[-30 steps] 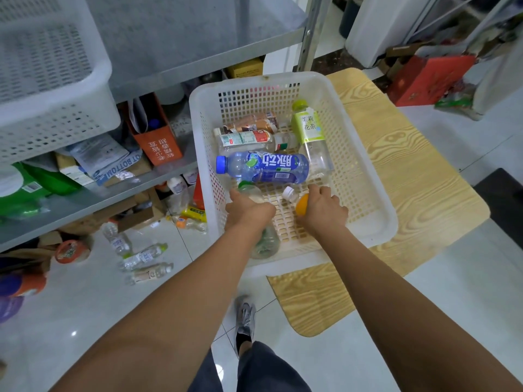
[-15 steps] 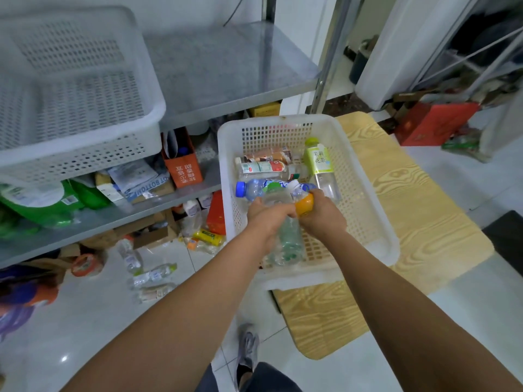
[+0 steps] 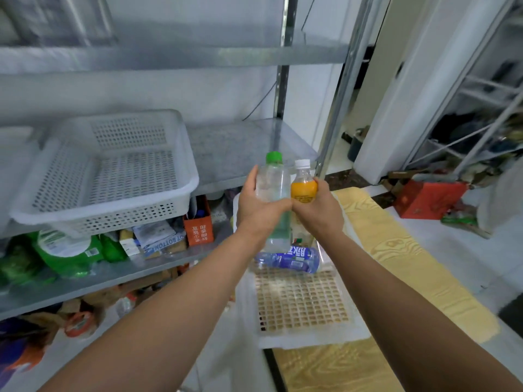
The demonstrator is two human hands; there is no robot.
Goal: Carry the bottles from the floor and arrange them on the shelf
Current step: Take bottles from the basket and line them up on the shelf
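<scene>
My left hand [image 3: 259,207] grips a clear bottle with a green cap [image 3: 273,182], held upright. Right beside it my right hand [image 3: 319,209] holds a small orange bottle with a white cap [image 3: 303,185], also upright. Both bottles are raised in front of the bare right part of the metal shelf [image 3: 240,145]. Below my hands sits a white perforated basket [image 3: 300,304] on a wooden table [image 3: 396,250]; a blue-labelled bottle [image 3: 291,260] lies on its side in it. Other bottles in the basket are hidden behind my hands.
An empty white basket [image 3: 107,176] takes the left of the same shelf. The lower shelf [image 3: 85,281] holds green bags, boxes and an orange carton [image 3: 198,230]. Metal uprights [image 3: 339,89] stand right of the shelf. A red box [image 3: 424,199] lies on the floor at right.
Both hands have lifted the two bottles out of the lower basket and up to shelf height, turning them upright. The view has tilted upward.
</scene>
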